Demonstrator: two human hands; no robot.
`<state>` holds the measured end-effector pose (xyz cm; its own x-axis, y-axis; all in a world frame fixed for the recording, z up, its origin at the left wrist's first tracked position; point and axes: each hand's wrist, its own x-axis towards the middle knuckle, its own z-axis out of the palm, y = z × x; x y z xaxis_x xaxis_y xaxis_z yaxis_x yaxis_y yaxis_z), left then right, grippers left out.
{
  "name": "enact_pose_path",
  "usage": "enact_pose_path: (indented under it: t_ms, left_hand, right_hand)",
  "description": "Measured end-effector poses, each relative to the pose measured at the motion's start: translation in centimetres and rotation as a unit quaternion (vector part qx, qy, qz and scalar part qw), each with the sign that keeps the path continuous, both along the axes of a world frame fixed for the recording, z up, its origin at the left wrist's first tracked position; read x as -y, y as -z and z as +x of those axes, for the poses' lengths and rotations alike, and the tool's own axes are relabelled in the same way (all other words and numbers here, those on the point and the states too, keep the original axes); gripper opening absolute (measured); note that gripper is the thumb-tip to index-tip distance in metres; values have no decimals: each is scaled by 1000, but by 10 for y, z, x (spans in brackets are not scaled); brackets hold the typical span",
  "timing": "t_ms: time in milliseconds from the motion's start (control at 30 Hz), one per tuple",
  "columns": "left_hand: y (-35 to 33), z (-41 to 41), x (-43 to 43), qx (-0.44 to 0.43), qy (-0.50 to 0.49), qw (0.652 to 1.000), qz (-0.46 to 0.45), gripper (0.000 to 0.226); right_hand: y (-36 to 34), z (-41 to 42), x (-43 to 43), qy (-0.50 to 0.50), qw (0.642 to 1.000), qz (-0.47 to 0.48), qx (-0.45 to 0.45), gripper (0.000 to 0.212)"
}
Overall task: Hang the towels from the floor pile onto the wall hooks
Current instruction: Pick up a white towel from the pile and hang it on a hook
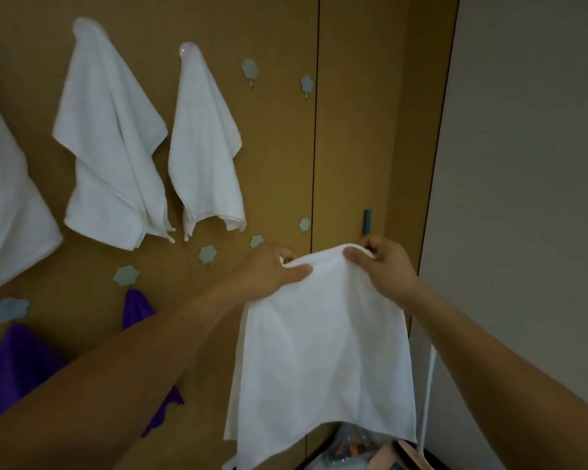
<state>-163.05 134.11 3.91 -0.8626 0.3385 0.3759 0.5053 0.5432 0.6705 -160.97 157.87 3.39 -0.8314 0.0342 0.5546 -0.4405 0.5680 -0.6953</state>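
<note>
**White towel held up by two hands**

The left hand [272,269] and the right hand [384,262] each pinch the top edge of a white towel [323,351]. It is plain and soft, and it hangs down flat in front of the brown wall [279,147]. Up and left of it, two hung towels [112,147] droop from the wall. A pale flower hook [250,68] sits above it. Purple cloths [17,364] hang to its left and a grey wall [523,198] stands to its right.

The left hand [269,271] and right hand [389,266] are bare; the left forearm [133,368] and right forearm [506,351] are bare too, right to the picture's edge.
</note>
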Motion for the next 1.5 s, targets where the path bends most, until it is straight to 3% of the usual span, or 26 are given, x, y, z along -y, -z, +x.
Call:
enact_pose_path:
  t_ms: [133, 267, 333, 433, 600, 767, 1133, 1500]
  left_hand:
    - [-22, -39, -6, 21, -49, 996, 71, 21]
    - [-43, -78, -21, -30, -89, 984, 150, 33]
    - [-57, -95, -33, -59, -119, 978, 164, 28]
    - [-79, -122, -50, -116, -189, 967, 124, 25]
    - [-117, -164, -57, -247, -303, 919, 46, 25]
    - [-173, -208, -38, -261, -350, 896, 83, 38]
    - [-252, -281, -4, -340, -318, 874, 141, 15]
    - [-308, -326, 43, -410, -458, 788, 24, 18]
  right_hand:
    - [-17, -44, -5, -40, 999, -2, -24, 21]
    - [-41, -98, -12, -63, 996, 13, -62, 20]
    - [-57, -126, -15, -71, 994, 9, -78, 19]
    - [-79, -171, -17, -85, 992, 20, -86, 19]
    - [-127, -236, 0, -66, 986, 36, -146, 19]
    - [-179, -278, 39, -69, 976, -30, -206, 23]
    - [-252, -358, 95, -60, 956, -93, -271, 21]
    - [-319, -423, 144, -76, 960, -79, -257, 17]
